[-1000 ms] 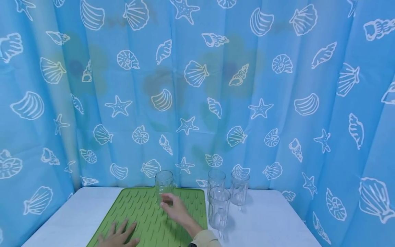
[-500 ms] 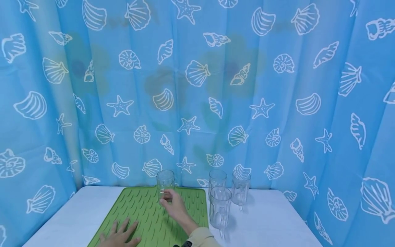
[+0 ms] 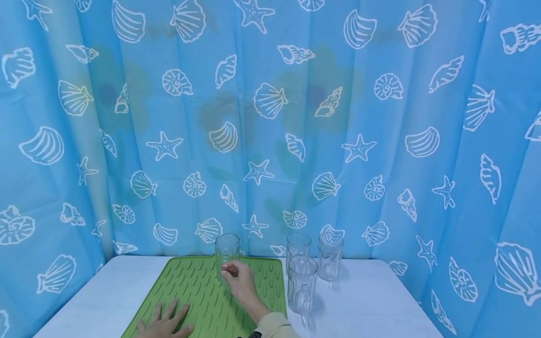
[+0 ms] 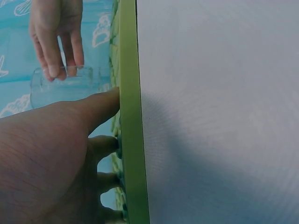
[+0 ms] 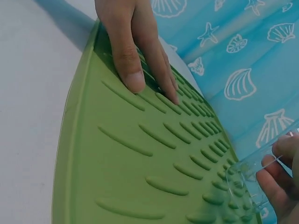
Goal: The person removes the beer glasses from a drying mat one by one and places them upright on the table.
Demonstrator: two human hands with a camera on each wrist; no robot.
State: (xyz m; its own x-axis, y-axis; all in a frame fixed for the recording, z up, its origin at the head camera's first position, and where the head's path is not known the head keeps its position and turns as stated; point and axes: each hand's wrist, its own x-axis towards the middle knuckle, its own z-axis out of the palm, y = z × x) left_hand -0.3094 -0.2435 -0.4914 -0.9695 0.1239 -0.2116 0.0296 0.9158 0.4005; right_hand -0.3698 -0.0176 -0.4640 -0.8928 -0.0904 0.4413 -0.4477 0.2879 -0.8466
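Note:
My right hand [image 3: 241, 279] grips a clear drinking glass [image 3: 227, 245] from its near right side, at the far part of a green drying mat [image 3: 198, 286]. Upright in the head view, the glass has an uncovered rim, and my fingers hide some of its lower wall. The right wrist view shows thumb and fingers [image 5: 275, 179] bent around the glass [image 5: 240, 186], close over the mat's ridges. My left hand [image 3: 165, 324] rests spread on the near left of the mat. In the left wrist view its fingertips press the mat's ridged face.
To the right of the mat, on the white table [image 3: 363, 305], stand three more clear glasses: a near one [image 3: 301, 288], one behind it [image 3: 298, 241] and one at the back right [image 3: 330, 258]. A blue shell-print curtain [image 3: 270, 141] closes off the back and sides.
Throughout, the right hand keeps its grip on the glass, with only a small shift of hand and glass. The left hand stays on the mat, and the other glasses stand where they were.

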